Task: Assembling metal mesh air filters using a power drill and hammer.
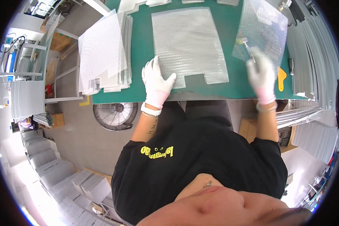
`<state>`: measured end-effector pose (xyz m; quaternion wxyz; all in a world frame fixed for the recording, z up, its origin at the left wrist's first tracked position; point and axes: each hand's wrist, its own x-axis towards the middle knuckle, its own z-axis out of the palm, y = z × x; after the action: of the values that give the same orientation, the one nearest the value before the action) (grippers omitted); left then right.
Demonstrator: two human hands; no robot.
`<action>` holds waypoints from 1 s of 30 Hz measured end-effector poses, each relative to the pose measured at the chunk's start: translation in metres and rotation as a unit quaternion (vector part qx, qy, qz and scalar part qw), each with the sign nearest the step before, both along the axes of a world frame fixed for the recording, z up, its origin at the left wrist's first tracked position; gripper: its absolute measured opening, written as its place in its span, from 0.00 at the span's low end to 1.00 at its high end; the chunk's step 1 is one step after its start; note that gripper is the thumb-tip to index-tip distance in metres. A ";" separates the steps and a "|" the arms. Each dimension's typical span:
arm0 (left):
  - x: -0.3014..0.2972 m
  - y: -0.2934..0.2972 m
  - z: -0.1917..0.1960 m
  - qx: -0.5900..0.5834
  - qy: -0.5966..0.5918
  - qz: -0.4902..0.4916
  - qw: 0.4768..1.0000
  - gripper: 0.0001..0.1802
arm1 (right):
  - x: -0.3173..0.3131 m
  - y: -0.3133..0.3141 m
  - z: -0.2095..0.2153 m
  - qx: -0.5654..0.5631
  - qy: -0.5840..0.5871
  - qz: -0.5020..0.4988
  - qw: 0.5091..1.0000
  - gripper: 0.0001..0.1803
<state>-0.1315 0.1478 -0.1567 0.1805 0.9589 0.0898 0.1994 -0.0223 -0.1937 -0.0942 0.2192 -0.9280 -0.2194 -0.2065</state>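
A silvery mesh panel with a notch in its near edge lies in front of me on the green table mat. My left hand, in a white glove with a pink cuff, rests at its near left corner, thumb spread from the fingers. My right hand, gloved alike, is smeared by motion at the near edge of another mesh sheet. A thin metal tool with a yellowish head reaches toward its fingers. Whether those fingers grip it, I cannot make out.
Stacked mesh panels lie at left, with more along the far edge. At right are a yellow scraper, a dark-handled tool and piled grey sheets. A floor fan stands below the table's near edge.
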 end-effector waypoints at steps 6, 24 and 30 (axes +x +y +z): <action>0.001 0.003 -0.006 -0.072 -0.022 0.006 0.997 0.43 | -0.034 0.052 -0.037 0.047 0.096 0.087 0.990 0.25; -0.010 -0.004 0.013 0.006 0.011 -0.001 1.000 0.40 | -0.021 0.008 -0.018 0.026 -0.063 0.012 0.998 0.25; -0.011 -0.012 0.023 -0.032 -0.044 -0.040 0.998 0.39 | 0.033 -0.117 -0.061 -0.133 0.047 -0.317 0.938 0.44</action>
<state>-0.1428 0.1353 -0.1339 0.2229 0.9458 0.0496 0.2309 0.0107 -0.3102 -0.1550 0.0271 -0.9787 0.0712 -0.1905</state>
